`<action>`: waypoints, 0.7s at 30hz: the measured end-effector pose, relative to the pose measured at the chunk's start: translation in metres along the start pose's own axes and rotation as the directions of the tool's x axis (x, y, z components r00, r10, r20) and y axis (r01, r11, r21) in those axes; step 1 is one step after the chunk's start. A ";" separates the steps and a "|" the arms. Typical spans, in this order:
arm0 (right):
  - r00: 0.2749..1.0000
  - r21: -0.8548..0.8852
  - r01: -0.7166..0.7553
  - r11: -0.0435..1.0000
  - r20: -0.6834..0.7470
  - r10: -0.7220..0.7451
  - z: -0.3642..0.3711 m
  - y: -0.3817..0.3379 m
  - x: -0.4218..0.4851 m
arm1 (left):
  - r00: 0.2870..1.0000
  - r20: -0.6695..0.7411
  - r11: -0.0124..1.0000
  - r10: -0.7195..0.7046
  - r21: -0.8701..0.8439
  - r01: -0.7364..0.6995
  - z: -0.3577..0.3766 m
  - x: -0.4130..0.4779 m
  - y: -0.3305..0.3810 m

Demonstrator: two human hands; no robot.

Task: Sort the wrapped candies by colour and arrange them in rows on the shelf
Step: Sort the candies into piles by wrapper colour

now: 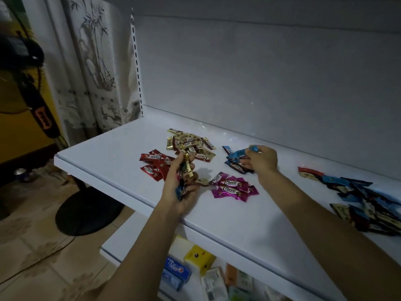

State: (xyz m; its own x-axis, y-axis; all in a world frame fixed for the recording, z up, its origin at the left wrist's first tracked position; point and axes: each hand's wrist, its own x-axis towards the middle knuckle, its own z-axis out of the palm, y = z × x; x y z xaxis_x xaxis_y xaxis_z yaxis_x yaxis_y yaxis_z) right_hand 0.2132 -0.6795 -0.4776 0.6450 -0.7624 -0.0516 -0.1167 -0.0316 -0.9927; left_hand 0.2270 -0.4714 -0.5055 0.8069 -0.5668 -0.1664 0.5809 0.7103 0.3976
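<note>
Candies (230, 183) lie on the white shelf (112, 153) in loose colour groups, not yet in rows, as far as my head feed shows. A gold pile (192, 144) sits farthest back. A red pile (153, 164) lies just left of it and nearer the front edge, a pink pile (236, 192) near the front middle, and a blue pile (235, 165) to the right of the gold one. Well apart, at the right end, I see a mixed heap (368, 203), mostly blue and gold, with a red piece at its back edge. The left hand (182, 198) hovers between the red and pink piles, its grip clamped on a small bunch of pieces. A gold candy (187, 168) sticks up from the fingers and a blue wrapper (180, 190) shows lower in the palm. The right hand (263, 159) is at the blue pile, its grip pinched on a blue candy (249, 149) just above the others. Below, a lower shelf (121, 246) carries small boxes (198, 257), and a black fan base (86, 213) stands on the tiled floor (32, 246) at left.
</note>
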 end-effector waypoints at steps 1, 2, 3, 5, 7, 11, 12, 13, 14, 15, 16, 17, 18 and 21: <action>1.000 -0.091 0.022 0.996 -0.004 -0.023 -0.002 0.004 0.011 | 1.000 0.007 1.000 0.000 -0.003 0.000 0.000 -0.001 0.000; 0.999 -0.190 0.047 0.981 -0.007 -0.049 -0.002 0.008 0.019 | 1.000 0.009 1.000 0.002 -0.005 -0.002 0.000 -0.001 0.000; 0.997 -0.296 0.074 0.952 -0.004 -0.078 -0.001 0.011 0.026 | 1.000 0.012 1.000 0.003 -0.008 -0.003 0.000 -0.002 0.000; 0.991 -0.507 0.118 0.854 0.002 -0.136 0.000 0.015 0.031 | 1.000 0.015 1.000 0.003 -0.010 -0.003 -0.001 -0.003 0.001; 0.981 -0.635 0.138 0.760 -0.020 -0.194 0.001 0.016 0.027 | 1.000 0.000 1.000 0.012 -0.014 -0.012 -0.001 -0.003 0.001; 0.903 -0.591 0.345 0.729 -0.001 -0.429 0.007 0.008 -0.006 | 0.999 -0.035 1.000 0.007 -0.008 -0.007 -0.001 0.001 0.001; 0.884 -0.521 0.422 0.742 0.056 -0.464 0.011 0.006 -0.018 | 0.999 -0.045 1.000 0.006 -0.005 -0.006 -0.002 0.003 0.001; 0.869 -0.434 0.487 0.758 0.148 -0.473 0.015 0.004 -0.032 | 0.999 -0.053 1.000 0.004 -0.006 -0.004 -0.001 0.002 0.002; 0.841 -0.354 0.540 0.764 0.276 -0.466 0.019 0.002 -0.046 | 0.998 -0.058 1.000 0.001 -0.010 -0.002 0.001 0.000 0.002; 0.795 -0.295 0.575 0.763 0.424 -0.434 0.023 0.000 -0.062 | 0.998 -0.055 1.000 -0.004 -0.016 0.003 0.005 -0.003 0.002; 0.737 -0.266 0.596 0.758 0.556 -0.385 0.026 0.000 -0.077 | 0.999 -0.047 1.000 -0.009 -0.022 0.007 0.009 -0.007 0.001; 0.680 -0.257 0.621 0.740 0.646 -0.347 0.029 0.001 -0.087 | 0.999 -0.038 0.999 -0.008 -0.037 0.006 0.015 -0.012 0.001; 0.638 -0.257 0.658 0.708 0.689 -0.344 0.032 0.004 -0.093 | 1.000 -0.030 0.998 -0.001 -0.058 -0.001 0.018 -0.016 0.001; 0.601 -0.234 0.724 0.649 0.676 -0.427 0.036 0.009 -0.099 | 1.000 -0.015 0.995 0.014 -0.100 -0.015 0.019 -0.019 0.000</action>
State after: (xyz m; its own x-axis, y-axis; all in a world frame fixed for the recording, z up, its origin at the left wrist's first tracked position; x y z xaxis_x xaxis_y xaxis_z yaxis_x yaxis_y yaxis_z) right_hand 0.1752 -0.5806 -0.4853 0.9478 -0.0082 0.3188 0.2144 -0.7236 -0.6561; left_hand 0.2101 -0.4687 -0.4850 0.8163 -0.5507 -0.1745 0.5765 0.7569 0.3079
